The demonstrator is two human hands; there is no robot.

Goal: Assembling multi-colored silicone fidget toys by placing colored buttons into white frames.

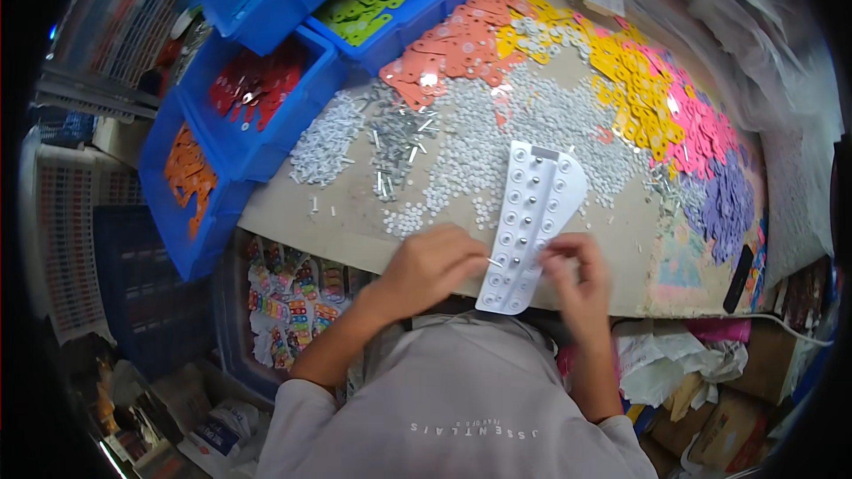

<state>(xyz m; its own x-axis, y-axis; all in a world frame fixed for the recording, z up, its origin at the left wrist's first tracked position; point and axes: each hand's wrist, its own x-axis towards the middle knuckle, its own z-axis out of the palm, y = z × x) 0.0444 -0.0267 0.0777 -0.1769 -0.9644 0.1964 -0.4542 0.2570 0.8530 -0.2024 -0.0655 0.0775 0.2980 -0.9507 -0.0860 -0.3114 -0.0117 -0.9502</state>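
Observation:
A white plastic tray with rows of round sockets lies over the table's front edge, its near end close to my body. Small shiny metal pieces sit along its middle channel. My left hand is at the tray's left side, thumb and fingers pinched on a small white pin held over the lower sockets. At the tray's lower right edge is my right hand, its fingers curled and smeared by motion. Whether they hold anything is not visible.
Heaps of white pieces, metal pins, coral tabs, yellow tabs, pink tabs and purple tabs cover the table. Blue bins with red, orange and green tabs stand left. A black object lies at right.

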